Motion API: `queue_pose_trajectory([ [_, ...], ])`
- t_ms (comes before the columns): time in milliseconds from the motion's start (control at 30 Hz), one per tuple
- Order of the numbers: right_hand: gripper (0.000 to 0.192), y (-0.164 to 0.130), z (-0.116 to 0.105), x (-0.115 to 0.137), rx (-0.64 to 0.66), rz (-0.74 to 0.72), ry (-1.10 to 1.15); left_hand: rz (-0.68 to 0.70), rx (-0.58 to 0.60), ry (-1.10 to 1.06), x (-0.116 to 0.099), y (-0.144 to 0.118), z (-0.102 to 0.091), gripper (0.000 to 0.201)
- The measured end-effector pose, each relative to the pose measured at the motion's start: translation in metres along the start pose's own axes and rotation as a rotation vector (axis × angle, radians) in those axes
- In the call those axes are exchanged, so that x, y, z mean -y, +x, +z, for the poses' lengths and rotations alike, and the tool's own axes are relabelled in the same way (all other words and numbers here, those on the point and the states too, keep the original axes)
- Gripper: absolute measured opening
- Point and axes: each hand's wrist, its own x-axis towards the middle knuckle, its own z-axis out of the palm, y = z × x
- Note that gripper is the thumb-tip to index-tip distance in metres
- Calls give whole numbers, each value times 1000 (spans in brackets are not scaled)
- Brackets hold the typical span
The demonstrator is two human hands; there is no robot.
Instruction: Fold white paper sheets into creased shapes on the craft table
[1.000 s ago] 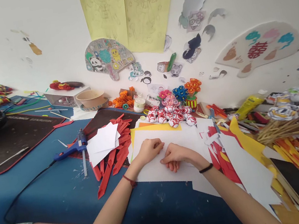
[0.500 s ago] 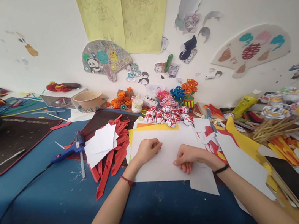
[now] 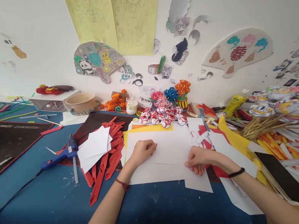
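A stack of white paper sheets (image 3: 160, 172) lies on the blue table in front of me, and a faint edge or crease runs across it between my hands. My left hand (image 3: 145, 151) rests on the upper left of the stack, fingers curled closed; what they hold, if anything, is hidden. Over the right side of the paper, my right hand (image 3: 199, 160) has thumb and forefinger pinched at the end of that line, on white paper. Below it a smaller white piece (image 3: 198, 184) overhangs the stack. Yellow paper (image 3: 149, 129) shows beneath the top sheets.
Left of the paper lie folded red strips (image 3: 102, 174), white cards (image 3: 95, 148) and a blue glue gun (image 3: 59, 157) with its cord. Red-and-white paper flowers (image 3: 164, 117) sit behind. At right are a dark phone-like slab (image 3: 286, 176), yellow paper (image 3: 236, 137) and wooden sticks (image 3: 261, 123).
My right hand has moved right along the paper, away from my left hand, and a line now shows across the sheet. The view has shifted slightly to the right.
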Motion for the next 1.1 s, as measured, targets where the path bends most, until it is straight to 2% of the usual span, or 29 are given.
queue_pose_trajectory([
  [233, 35, -15, -7, -16, -81, 18, -11, 7, -2, -12, 1, 1, 1, 31],
  [567, 36, -22, -19, -42, -124, 41, -34, 14, 6, 6, 3, 2, 2, 31],
  [933, 40, -27, -14, -49, -113, 20, 39, 2, 12, 15, 3, 2, 3, 32],
  [1100, 42, -30, -5, -55, -217, -7, 3, 26, -27, 74, 3, 0, 6, 29],
])
